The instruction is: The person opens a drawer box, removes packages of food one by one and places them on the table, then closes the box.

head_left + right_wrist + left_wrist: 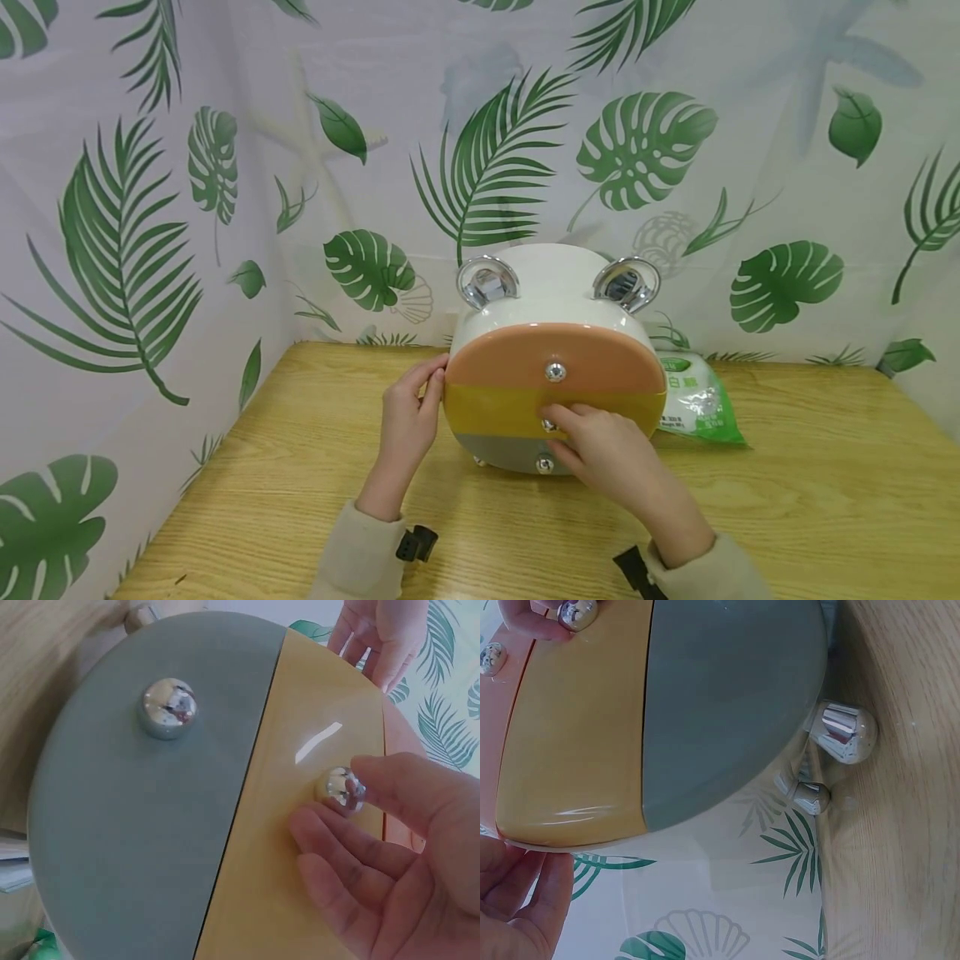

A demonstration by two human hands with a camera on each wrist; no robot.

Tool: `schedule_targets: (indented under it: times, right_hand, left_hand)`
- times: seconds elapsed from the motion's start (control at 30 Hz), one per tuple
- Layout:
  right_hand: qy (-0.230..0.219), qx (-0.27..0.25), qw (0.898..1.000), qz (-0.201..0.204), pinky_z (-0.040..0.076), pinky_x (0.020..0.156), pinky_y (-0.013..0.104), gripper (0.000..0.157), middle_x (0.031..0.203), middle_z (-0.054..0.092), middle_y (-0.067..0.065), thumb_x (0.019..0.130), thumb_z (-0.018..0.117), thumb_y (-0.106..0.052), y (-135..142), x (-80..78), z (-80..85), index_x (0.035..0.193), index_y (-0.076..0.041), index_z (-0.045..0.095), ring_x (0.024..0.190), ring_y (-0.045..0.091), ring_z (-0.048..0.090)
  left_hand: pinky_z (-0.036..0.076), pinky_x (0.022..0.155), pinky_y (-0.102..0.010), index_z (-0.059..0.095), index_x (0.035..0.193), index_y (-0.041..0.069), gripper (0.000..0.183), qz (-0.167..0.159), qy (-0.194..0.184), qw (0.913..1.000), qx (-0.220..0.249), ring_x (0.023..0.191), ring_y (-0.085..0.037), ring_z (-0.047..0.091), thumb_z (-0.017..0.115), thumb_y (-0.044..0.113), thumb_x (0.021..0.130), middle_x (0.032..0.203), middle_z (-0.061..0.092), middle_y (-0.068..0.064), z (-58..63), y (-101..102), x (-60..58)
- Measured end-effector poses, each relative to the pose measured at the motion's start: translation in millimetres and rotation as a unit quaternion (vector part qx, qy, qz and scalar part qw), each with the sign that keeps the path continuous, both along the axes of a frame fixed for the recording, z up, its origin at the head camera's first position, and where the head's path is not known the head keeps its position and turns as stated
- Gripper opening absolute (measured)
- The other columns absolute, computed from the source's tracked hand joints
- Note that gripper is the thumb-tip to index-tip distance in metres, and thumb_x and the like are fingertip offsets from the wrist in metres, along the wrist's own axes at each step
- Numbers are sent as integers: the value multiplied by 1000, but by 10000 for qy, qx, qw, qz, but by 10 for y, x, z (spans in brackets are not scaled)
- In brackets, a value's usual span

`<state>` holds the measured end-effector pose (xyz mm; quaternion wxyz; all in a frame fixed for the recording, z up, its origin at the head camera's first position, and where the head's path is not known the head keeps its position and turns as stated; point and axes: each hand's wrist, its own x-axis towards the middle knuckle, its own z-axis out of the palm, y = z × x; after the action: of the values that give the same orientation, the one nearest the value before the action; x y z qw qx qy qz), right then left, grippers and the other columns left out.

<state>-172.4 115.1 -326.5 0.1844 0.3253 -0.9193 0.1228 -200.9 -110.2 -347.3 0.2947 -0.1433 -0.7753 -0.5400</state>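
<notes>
A rounded white storage box (558, 268) with silver ear-like loops stands on the table. Its front has an orange drawer (495, 358), a yellow drawer (487, 410) and a grey-green drawer (502, 450), each with a round silver knob. At the yellow drawer, my right hand (611, 454) pinches the middle knob (341, 789) between thumb and fingers. My left hand (408, 417) touches the box's left side with its fingertips, the fingers fairly straight. No gap shows around the drawers.
Behind the box on the right lies a green and white plastic package (705, 404), partly hidden. The wooden table (300, 467) meets a leaf-patterned backdrop (360, 192) at the back and left. Small silver feet (844, 731) hold the box off the table.
</notes>
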Motion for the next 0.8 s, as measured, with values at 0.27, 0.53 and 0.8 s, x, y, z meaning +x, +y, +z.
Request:
schedule_targets:
  times: [0.27,0.53,0.8]
  right_hand:
    - [432,-12,9988,-212,35,43,20,23,69,51,-5,73,71,-15,-41,4,-46,93,-15,60,54,9,45]
    - [748,-188,9963,-371,28,39,20,18,59,40,-7,73,71,-14,-74,6,-86,84,-16,57,47,8,36]
    - [728,-59,9965,-398,26,38,20,17,56,37,-7,74,70,-13,-93,47,-60,81,-15,54,45,7,33]
  left_hand:
    - [52,65,-28,61,106,-5,22,24,-4,10000,-49,93,-24,58,50,5,90,103,61,-16,0,1,-3]
    - [52,65,-28,61,106,-5,22,8,36,10000,-78,93,-26,58,50,5,90,103,61,-17,9,-5,3]
    - [52,65,-28,61,106,-5,23,27,8,9999,-117,91,-25,58,50,5,90,102,61,-17,12,-13,7]
